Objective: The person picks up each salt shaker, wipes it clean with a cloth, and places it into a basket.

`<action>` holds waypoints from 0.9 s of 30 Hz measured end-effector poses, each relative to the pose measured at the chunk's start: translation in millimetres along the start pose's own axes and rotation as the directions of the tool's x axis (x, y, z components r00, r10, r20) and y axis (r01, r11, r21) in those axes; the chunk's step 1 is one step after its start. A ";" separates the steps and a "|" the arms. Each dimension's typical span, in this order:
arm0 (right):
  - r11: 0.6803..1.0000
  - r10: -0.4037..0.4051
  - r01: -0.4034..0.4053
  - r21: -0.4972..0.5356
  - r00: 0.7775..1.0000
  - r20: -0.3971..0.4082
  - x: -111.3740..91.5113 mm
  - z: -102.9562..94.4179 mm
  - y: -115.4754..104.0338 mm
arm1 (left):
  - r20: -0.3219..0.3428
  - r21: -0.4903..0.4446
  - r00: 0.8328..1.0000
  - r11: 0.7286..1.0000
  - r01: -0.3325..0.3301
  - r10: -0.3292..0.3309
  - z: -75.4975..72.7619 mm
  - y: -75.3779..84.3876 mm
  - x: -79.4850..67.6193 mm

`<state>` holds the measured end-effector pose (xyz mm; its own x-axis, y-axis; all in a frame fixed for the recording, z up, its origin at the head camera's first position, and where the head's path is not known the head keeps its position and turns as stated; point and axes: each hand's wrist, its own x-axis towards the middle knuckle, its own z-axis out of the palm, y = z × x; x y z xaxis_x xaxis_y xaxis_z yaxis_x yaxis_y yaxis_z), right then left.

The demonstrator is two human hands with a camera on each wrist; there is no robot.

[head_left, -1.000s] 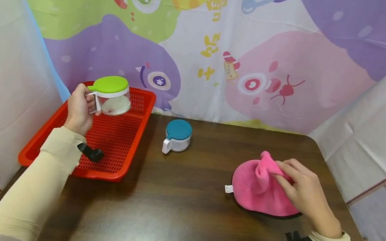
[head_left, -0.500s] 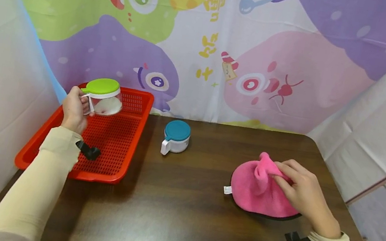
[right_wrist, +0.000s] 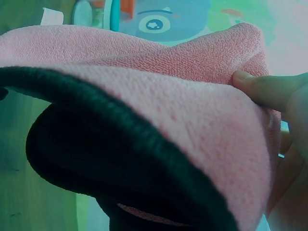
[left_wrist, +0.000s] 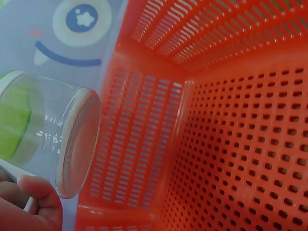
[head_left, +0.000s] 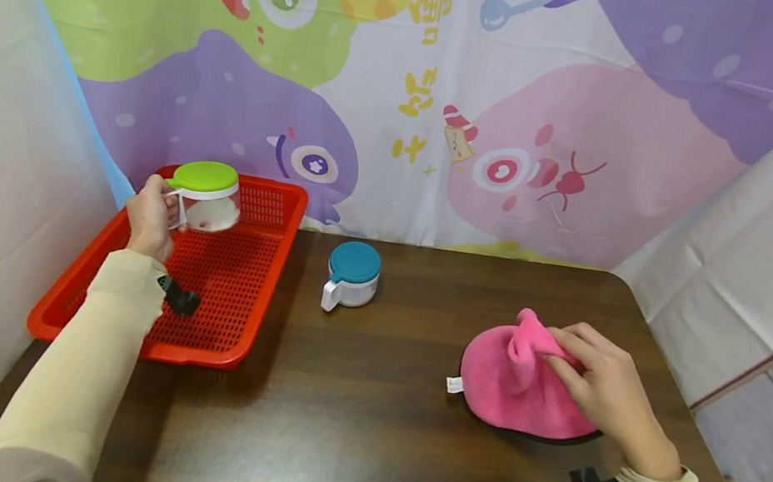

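Note:
My left hand point(head_left: 153, 217) grips the handle of a clear seasoning jar point(head_left: 212, 212) with a lime-green lid. The jar is upright over the far left part of the red plastic basket point(head_left: 265, 289); the left wrist view shows its round base point(left_wrist: 81, 144) beside the basket's end wall. On the right, my right hand point(head_left: 606, 385) pinches up a fold of a pink fleecy cloth point(head_left: 509, 378) with dark edging and a small white tag. The right wrist view shows my thumb on the pink pile point(right_wrist: 192, 96) and a dark underside point(right_wrist: 106, 149); the other fingers are partly hidden behind the cloth.
A smaller white jar point(head_left: 352, 290) with a teal lid and a handle stands on the brown wooden table point(head_left: 342, 428), just right of the basket. A cartoon-printed curtain point(head_left: 392, 107) hangs along the table's far edge, and pale fabric hangs at both sides.
The green-lidded jar has moved slightly left and lower over the basket with my left hand. My right hand keeps its pinch on the pink cloth, nearly still.

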<state>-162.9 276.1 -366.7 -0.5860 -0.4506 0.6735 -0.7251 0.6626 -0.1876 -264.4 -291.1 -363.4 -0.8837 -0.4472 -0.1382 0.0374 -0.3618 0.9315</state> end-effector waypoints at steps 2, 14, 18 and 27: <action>1.000 -0.005 0.005 0.004 1.000 -0.006 -0.2 0.5 0.2 | 0.015 -0.003 1.000 1.000 -0.001 0.001 0.4 0.0 0.6; 1.000 0.005 -0.005 -0.003 1.000 0.016 -2.4 2.1 -0.9 | -0.004 -0.018 0.996 0.996 0.089 -0.089 -21.2 -12.6 27.0; 1.000 -0.002 0.002 -0.002 1.000 0.020 -4.3 1.7 -0.6 | -0.056 -0.025 0.989 0.990 0.136 -0.137 -28.3 -18.3 35.2; 1.000 0.006 -0.006 0.020 1.000 0.007 -3.4 -1.0 1.8 | -0.141 -0.030 0.977 0.987 0.157 -0.160 -35.7 -29.7 49.1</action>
<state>-161.9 279.4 -368.6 -0.5927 -0.4510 0.6673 -0.7287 0.6531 -0.2058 -292.3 -331.4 -409.9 -0.8034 -0.4948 -0.3314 -0.0879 -0.4519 0.8877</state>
